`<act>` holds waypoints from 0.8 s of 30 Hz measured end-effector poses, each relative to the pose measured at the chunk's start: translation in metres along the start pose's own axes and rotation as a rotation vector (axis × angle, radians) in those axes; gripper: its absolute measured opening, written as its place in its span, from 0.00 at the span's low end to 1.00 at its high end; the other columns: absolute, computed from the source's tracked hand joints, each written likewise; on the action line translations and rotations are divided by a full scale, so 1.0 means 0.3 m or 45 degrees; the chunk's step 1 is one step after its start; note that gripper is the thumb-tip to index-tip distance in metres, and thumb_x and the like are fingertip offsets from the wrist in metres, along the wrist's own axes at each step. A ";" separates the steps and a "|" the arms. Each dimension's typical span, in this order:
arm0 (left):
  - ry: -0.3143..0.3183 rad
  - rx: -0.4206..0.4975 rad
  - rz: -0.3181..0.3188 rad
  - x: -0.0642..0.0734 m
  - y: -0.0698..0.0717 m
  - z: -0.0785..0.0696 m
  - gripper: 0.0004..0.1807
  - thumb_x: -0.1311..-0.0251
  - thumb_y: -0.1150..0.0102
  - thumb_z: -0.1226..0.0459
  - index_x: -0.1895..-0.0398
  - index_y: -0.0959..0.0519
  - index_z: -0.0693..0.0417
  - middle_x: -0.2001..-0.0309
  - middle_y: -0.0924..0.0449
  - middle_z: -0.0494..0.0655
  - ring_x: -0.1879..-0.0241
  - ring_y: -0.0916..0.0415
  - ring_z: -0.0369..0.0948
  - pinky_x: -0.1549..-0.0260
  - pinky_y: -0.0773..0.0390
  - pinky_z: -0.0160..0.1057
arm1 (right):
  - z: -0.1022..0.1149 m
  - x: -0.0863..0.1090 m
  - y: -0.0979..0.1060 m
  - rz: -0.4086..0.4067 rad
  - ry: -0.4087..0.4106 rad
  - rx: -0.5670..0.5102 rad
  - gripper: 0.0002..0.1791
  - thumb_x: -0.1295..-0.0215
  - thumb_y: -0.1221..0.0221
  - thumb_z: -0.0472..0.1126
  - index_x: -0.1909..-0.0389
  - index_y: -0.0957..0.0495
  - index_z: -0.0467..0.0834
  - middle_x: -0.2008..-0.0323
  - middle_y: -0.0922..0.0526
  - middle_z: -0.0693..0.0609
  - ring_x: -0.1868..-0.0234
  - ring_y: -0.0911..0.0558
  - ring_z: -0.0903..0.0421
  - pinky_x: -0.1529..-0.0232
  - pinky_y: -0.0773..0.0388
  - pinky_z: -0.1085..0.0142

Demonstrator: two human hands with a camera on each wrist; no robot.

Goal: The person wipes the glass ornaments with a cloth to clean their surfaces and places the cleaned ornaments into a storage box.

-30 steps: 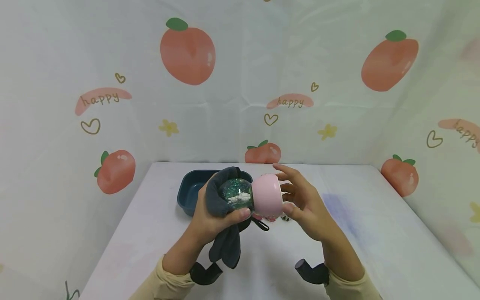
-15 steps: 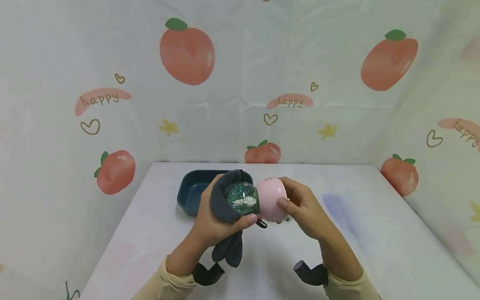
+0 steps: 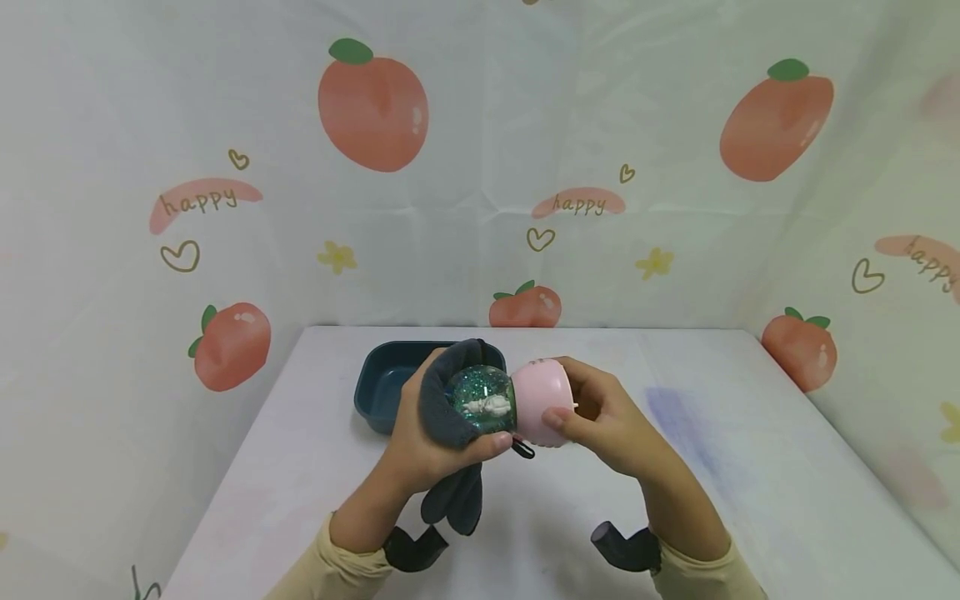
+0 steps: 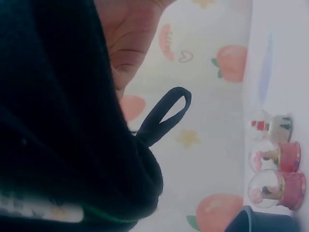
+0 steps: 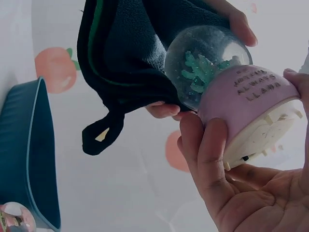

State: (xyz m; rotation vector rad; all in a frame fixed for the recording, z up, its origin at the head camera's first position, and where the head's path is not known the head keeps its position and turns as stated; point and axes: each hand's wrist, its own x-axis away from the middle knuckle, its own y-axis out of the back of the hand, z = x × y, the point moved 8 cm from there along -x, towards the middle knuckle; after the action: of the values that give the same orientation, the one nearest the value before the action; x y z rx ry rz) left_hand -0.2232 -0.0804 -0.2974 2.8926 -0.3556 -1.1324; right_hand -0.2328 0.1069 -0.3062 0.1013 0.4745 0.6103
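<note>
Between both hands, above the table, a snow globe (image 3: 542,400) lies on its side, dome to the left and pink base to the right. Its clear dome holds green glitter and a white figure. My left hand (image 3: 423,446) holds a dark towel (image 3: 442,408) cupped round the dome, with the thumb along the lower front. My right hand (image 3: 611,421) grips the pink base, thumb in front and fingers behind. Raised lettering and the pale underside of the base (image 5: 265,130) show in the right wrist view. The towel's hanging loop (image 4: 166,116) sticks out in the left wrist view.
A dark blue plastic bin (image 3: 371,408) stands at the table's back left, behind the left hand. Beside it in the left wrist view are several smaller snow globes, one with a red figure (image 4: 280,126) and two with pink bases (image 4: 292,188). A printed curtain backs the table.
My right hand has closed in from beside the base and now grips it. The snow globe and towel have shifted slightly right, and the base has turned a little.
</note>
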 end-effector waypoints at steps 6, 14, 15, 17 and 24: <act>0.016 0.025 0.012 -0.001 -0.001 0.002 0.44 0.64 0.18 0.73 0.35 0.24 0.55 0.43 0.17 0.55 0.46 0.16 0.48 0.43 0.15 0.43 | 0.001 0.001 0.006 -0.012 -0.007 -0.001 0.25 0.31 0.36 0.33 0.34 0.26 0.38 0.49 0.17 0.50 0.57 0.14 0.52 0.62 0.09 0.54; 0.055 0.099 0.015 -0.001 0.001 0.009 0.44 0.61 0.18 0.70 0.34 0.27 0.66 0.43 0.18 0.60 0.46 0.16 0.48 0.44 0.14 0.43 | 0.023 0.001 0.009 -0.023 0.069 0.091 0.34 0.42 0.32 0.28 0.32 0.27 0.38 0.45 0.17 0.49 0.55 0.14 0.50 0.56 0.11 0.58; 0.062 0.106 0.013 -0.001 0.002 0.011 0.45 0.61 0.19 0.69 0.34 0.27 0.67 0.43 0.18 0.61 0.46 0.16 0.48 0.44 0.14 0.42 | 0.026 0.002 0.009 -0.025 0.081 0.104 0.35 0.43 0.31 0.28 0.32 0.27 0.39 0.45 0.17 0.48 0.55 0.13 0.50 0.56 0.11 0.58; 0.067 0.120 0.014 -0.002 0.002 0.010 0.45 0.60 0.19 0.68 0.34 0.28 0.69 0.43 0.18 0.62 0.45 0.16 0.48 0.43 0.15 0.42 | 0.030 0.003 0.010 -0.033 0.100 0.128 0.37 0.45 0.29 0.27 0.31 0.27 0.39 0.45 0.18 0.47 0.56 0.13 0.49 0.56 0.11 0.58; 0.055 0.140 0.025 -0.004 0.001 0.006 0.42 0.58 0.19 0.66 0.35 0.26 0.62 0.44 0.18 0.58 0.46 0.17 0.49 0.45 0.14 0.43 | 0.045 0.010 0.012 -0.086 0.182 0.264 0.46 0.53 0.23 0.26 0.29 0.28 0.41 0.44 0.18 0.46 0.53 0.14 0.51 0.55 0.11 0.60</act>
State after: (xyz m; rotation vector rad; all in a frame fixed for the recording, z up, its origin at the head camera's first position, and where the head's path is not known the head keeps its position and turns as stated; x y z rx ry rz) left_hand -0.2255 -0.0802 -0.2979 2.9950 -0.4584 -1.0795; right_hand -0.2264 0.1122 -0.2946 0.2390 0.6770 0.5029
